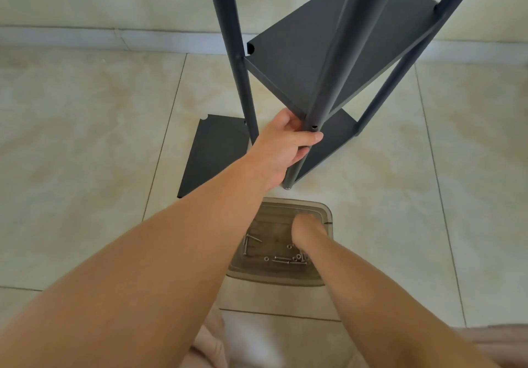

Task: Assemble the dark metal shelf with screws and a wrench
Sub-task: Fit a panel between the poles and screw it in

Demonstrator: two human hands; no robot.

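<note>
Right hand (307, 229) reaches into the screw tray (325, 213), grip unclear; left hand (283, 147) curls round the shelf (308, 61) front post on the floor (85, 139) — rigid, top-heavy, best held low.

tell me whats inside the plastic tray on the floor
Loose screws and a few small washers or nuts lie in the tray. The right hand reaches in, blurred, covering part of the bottom.
</note>
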